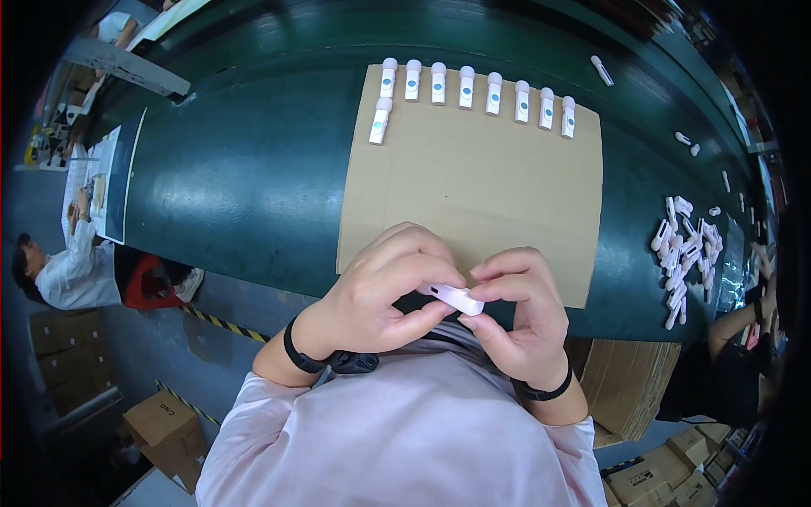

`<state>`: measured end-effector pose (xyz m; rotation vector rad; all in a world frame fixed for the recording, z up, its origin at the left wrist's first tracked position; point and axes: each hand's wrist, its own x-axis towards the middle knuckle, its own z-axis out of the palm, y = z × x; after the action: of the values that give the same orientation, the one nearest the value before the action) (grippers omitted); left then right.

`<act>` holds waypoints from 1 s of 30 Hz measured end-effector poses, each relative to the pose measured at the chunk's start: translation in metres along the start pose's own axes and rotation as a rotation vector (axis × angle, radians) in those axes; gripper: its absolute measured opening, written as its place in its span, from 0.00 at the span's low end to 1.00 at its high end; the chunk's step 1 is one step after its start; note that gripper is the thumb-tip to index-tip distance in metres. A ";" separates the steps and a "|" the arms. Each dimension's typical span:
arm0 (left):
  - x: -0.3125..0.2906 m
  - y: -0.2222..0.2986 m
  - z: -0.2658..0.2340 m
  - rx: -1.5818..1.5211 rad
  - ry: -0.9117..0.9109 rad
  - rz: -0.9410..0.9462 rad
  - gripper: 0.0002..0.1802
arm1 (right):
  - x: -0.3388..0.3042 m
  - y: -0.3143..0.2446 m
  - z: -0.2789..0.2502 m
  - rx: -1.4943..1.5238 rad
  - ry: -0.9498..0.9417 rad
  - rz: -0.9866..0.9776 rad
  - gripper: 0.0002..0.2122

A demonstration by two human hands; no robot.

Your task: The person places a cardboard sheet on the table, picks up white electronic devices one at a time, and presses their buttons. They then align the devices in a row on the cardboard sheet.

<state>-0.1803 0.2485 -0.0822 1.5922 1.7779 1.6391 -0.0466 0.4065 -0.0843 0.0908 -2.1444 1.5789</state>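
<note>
Close to my body, over the near edge of the cardboard sheet (481, 186), I hold a small pale pink device (459, 298) with a dark slot near one end. The fingers and thumb of my left hand (380, 287) pinch its slotted end. At the other end, the fingertips and thumb of my right hand (525, 308) close on it. Several similar devices with rounded pink heads and a blue oval mark, such as a white one (466, 89), lie in a row along the sheet's far edge. One more device (380, 122) lies below the row's left end.
A heap of pink-and-white pieces (688, 253) lies right of the sheet on the dark green table (228, 186). Loose pieces, one a device (601, 71), are scattered beyond. Another person (76, 270) sits at far left; a person's arm (739, 325) shows at right. Cardboard boxes (165, 431) stand below.
</note>
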 end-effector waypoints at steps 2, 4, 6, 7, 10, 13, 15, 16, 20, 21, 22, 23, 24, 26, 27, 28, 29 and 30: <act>0.001 -0.001 0.003 0.040 -0.012 0.027 0.16 | 0.002 -0.003 0.002 -0.005 -0.023 -0.025 0.12; 0.001 -0.001 0.004 0.043 -0.006 0.029 0.16 | 0.003 -0.005 0.002 -0.009 -0.033 -0.037 0.12; 0.002 -0.001 0.005 0.052 0.011 0.032 0.17 | 0.006 -0.006 0.001 0.024 -0.037 -0.022 0.12; 0.002 0.000 0.005 0.052 0.010 0.033 0.17 | 0.007 -0.006 0.000 0.040 -0.039 -0.014 0.12; 0.002 0.002 0.003 0.074 0.025 0.016 0.16 | 0.001 0.011 -0.003 0.147 -0.039 0.095 0.12; 0.005 0.004 0.003 0.123 0.009 0.099 0.17 | 0.001 0.009 -0.006 0.321 -0.058 0.297 0.12; 0.005 0.005 0.004 0.142 -0.001 0.149 0.17 | 0.004 0.004 -0.008 0.581 -0.105 0.591 0.11; 0.006 0.005 0.005 0.162 -0.042 0.166 0.17 | 0.004 0.002 -0.011 0.568 -0.093 0.585 0.11; 0.008 0.009 0.002 0.215 -0.132 0.184 0.19 | 0.004 0.000 -0.023 0.784 -0.133 0.703 0.11; 0.008 0.010 0.000 0.236 -0.141 0.148 0.19 | 0.003 0.000 -0.031 0.643 -0.117 0.649 0.11; 0.008 0.010 -0.004 0.257 -0.148 0.112 0.20 | 0.002 -0.001 -0.041 0.502 -0.102 0.595 0.12; 0.007 0.009 -0.009 0.254 -0.149 0.124 0.20 | 0.001 -0.001 -0.049 0.365 -0.089 0.540 0.12; 0.004 0.007 -0.016 0.263 -0.110 0.067 0.19 | 0.003 -0.003 -0.058 0.357 -0.083 0.534 0.12; -0.002 0.003 -0.031 0.269 -0.070 0.022 0.19 | 0.014 -0.008 -0.081 -0.197 -0.031 0.346 0.13; -0.007 0.000 -0.038 0.314 -0.014 -0.030 0.18 | 0.018 -0.004 -0.092 -0.205 -0.025 0.341 0.13; -0.010 -0.004 -0.043 0.352 0.040 -0.079 0.18 | 0.022 0.001 -0.106 -0.252 0.001 0.357 0.13; -0.015 -0.006 -0.048 0.353 0.041 -0.072 0.18 | 0.029 0.009 -0.117 -0.290 0.020 0.368 0.13; -0.020 -0.008 -0.053 0.371 0.092 -0.107 0.17 | 0.037 0.018 -0.128 -0.293 0.023 0.362 0.13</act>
<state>-0.2175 0.2051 -0.0796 1.5482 2.2794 1.4150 -0.0426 0.5382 -0.0563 -0.4299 -2.4482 1.4141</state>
